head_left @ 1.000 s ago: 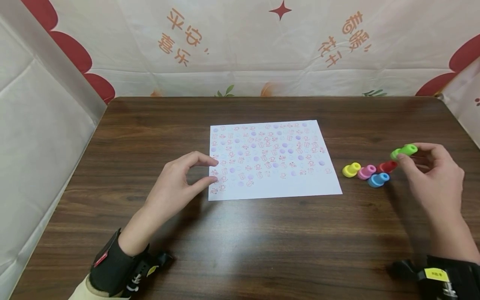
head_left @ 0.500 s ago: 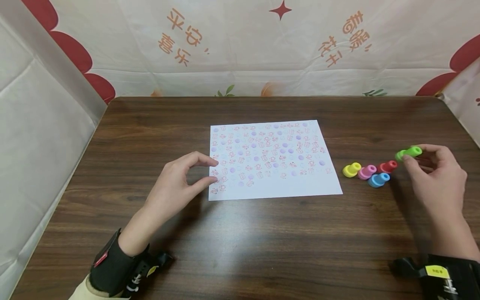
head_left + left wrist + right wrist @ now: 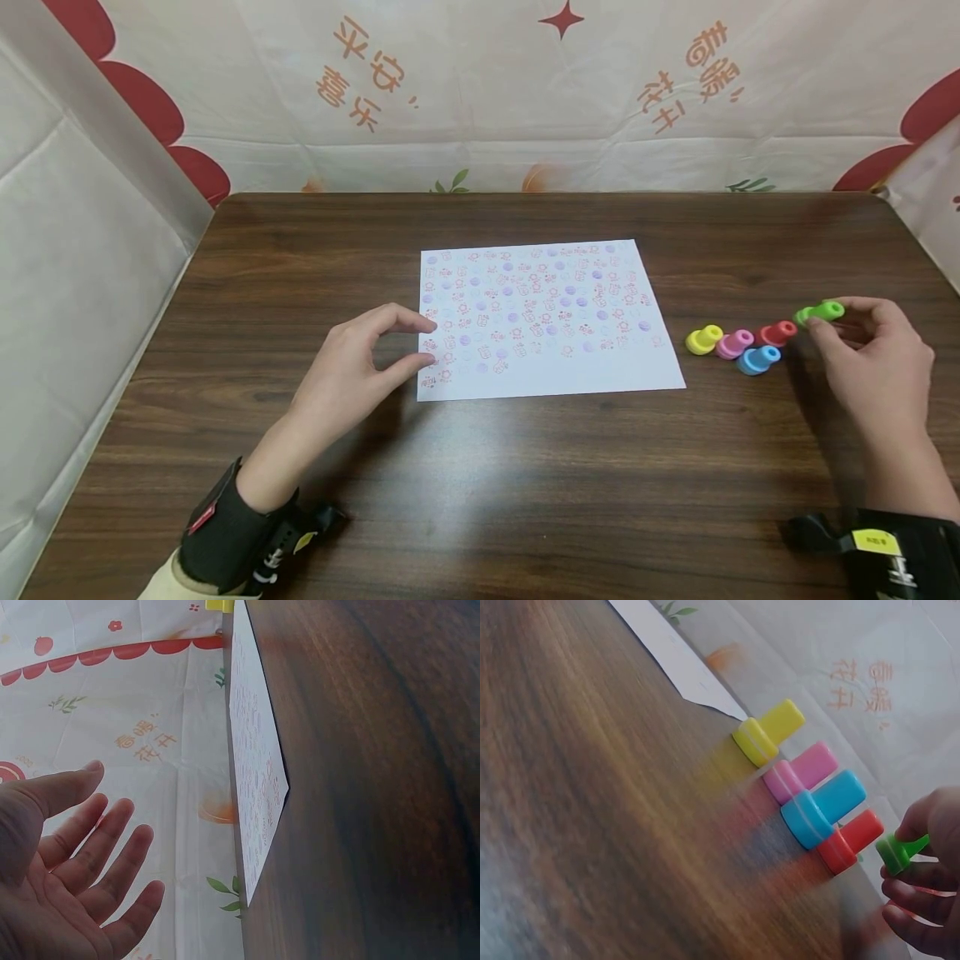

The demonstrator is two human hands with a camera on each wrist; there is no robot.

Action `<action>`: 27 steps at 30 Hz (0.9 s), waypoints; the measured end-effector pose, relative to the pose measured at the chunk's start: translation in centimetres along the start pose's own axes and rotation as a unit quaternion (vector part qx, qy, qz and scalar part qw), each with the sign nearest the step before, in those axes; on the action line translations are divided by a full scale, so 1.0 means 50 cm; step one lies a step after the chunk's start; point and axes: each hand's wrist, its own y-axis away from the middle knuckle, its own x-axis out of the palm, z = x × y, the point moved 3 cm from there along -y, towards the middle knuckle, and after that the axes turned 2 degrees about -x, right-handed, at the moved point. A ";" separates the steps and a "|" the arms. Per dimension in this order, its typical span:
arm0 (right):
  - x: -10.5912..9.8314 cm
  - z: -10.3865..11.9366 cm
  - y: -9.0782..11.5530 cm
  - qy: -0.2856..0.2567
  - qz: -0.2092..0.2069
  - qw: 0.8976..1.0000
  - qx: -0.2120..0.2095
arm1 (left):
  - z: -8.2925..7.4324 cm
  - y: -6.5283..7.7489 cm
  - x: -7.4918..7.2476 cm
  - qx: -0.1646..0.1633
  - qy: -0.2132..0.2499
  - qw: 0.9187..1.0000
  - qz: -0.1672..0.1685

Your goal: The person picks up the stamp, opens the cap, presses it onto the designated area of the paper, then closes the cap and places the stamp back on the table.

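Note:
My right hand (image 3: pixel 877 358) pinches a green toy stamp (image 3: pixel 820 312) between thumb and fingers, at the right side of the table. Close to its left stand several more stamps: a red stamp (image 3: pixel 777 333), a blue stamp (image 3: pixel 759 360), a pink stamp (image 3: pixel 734 344) and a yellow stamp (image 3: pixel 704 339). In the right wrist view the green stamp (image 3: pixel 897 851) is low beside the red one. A white sheet of paper (image 3: pixel 540 375), covered in small red and purple prints, lies mid-table. My left hand (image 3: pixel 360 358) holds nothing; its spread thumb and fingers overlap the paper's left edge.
The dark wooden table (image 3: pixel 480 483) ends at a far edge against a white printed cloth (image 3: pixel 480 92). Bare paper shows along the sheet's near edge. A black band (image 3: pixel 232 525) with a camera sits on each wrist.
My right hand has shifted slightly right and lowered the green stamp toward the table beside the red one. The left hand and paper stay put.

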 end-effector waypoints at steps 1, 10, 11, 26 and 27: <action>0.000 -0.002 -0.002 0.003 0.005 1.000 -0.001 | 0.000 0.000 0.000 0.000 0.000 1.000 0.000; 0.003 -0.011 -0.010 0.012 0.046 0.999 -0.009 | 0.000 0.000 0.000 0.000 0.000 1.000 -0.001; 0.003 -0.011 -0.010 0.012 0.051 0.999 -0.011 | 0.000 0.000 0.000 0.000 0.000 1.000 -0.001; 0.009 -0.015 -0.011 0.033 0.078 0.996 -0.008 | 0.001 0.001 0.000 0.000 -0.001 1.000 -0.002; 0.010 -0.015 -0.011 0.034 0.079 0.996 -0.010 | 0.001 0.001 0.000 0.000 -0.001 1.000 -0.003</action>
